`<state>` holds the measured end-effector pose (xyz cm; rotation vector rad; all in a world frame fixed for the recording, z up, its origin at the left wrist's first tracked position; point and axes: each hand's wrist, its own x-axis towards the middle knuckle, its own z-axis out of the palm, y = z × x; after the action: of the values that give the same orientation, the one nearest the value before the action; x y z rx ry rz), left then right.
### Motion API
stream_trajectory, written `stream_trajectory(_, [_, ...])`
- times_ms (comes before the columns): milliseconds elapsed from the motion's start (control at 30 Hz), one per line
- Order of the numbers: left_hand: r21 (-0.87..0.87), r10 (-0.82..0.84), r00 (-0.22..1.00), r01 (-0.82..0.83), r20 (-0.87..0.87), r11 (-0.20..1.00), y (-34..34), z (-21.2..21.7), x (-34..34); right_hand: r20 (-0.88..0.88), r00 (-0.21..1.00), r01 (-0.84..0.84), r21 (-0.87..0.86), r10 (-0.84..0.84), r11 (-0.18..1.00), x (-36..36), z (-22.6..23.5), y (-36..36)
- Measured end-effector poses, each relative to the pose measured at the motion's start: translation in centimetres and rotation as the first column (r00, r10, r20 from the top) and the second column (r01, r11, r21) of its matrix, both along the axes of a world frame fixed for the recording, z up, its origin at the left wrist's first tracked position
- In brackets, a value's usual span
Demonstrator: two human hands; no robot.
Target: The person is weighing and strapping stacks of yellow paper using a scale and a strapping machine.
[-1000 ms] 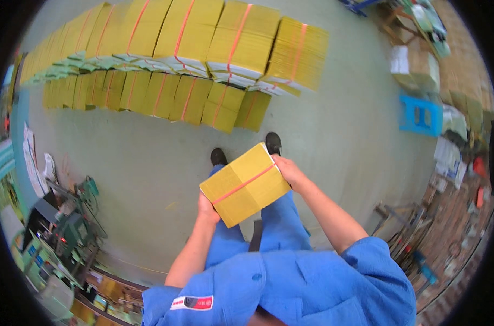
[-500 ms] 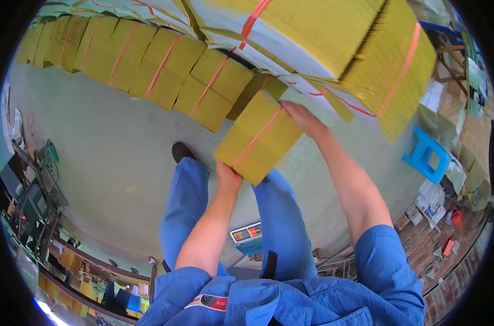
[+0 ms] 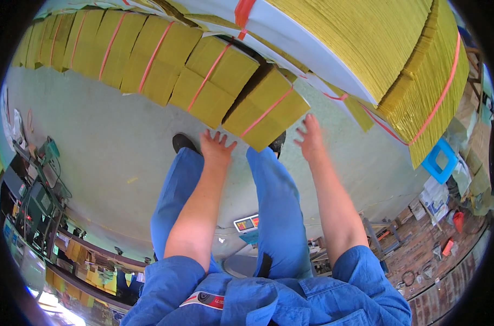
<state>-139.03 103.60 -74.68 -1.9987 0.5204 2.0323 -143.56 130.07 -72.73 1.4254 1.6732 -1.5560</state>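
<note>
A yellow bundle (image 3: 274,103) of stacked paper-like sheets, tied with a pink strap, stands at the near right end of a row of similar bundles (image 3: 206,81). My left hand (image 3: 216,145) is just below its near left corner, fingers spread, holding nothing. Off its right side, my right hand (image 3: 310,137) is open too, thumb and fingers apart. A dark gap shows between this bundle and its neighbour on the left. Behind, a larger, taller yellow stack (image 3: 361,38) with white sheets and red straps rises at the upper right.
A blue plastic stool (image 3: 440,161) stands on the right, near papers and brown sheets. Dark equipment (image 3: 38,185) is at the left edge. A small device with a coloured panel (image 3: 247,224) lies behind my legs. Grey floor (image 3: 111,157) lies around my feet.
The bundle that both hands held has moved away from me into the end of the row. My hands have let go of it and opened.
</note>
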Motion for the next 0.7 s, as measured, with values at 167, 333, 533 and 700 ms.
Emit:
stream_trajectory(167, [-0.029,-0.074,0.989,0.07,-0.131,0.997,-2.8,-2.6,-2.4,0.051,0.958,0.255,-0.6,-0.282,0.758,0.2,-3.1,-1.2])
stream_trajectory(333, [0.086,0.056,0.972,-0.038,-0.228,0.996,-2.8,-2.7,-4.9,-0.021,0.982,0.155,-0.458,-0.185,0.875,-2.1,-1.7,-4.7])
stream_trajectory(533, [0.031,0.002,0.951,0.008,-0.309,0.999,-1.9,-3.2,-5.1,-0.094,0.989,0.064,-0.448,-0.118,0.892,-3.1,-2.2,-4.5])
stream_trajectory(700, [-0.009,-0.1,0.991,0.099,-0.095,0.995,-5.8,-0.1,-1.6,0.005,0.998,-0.059,-0.154,0.06,0.986,-0.3,0.7,-4.8])
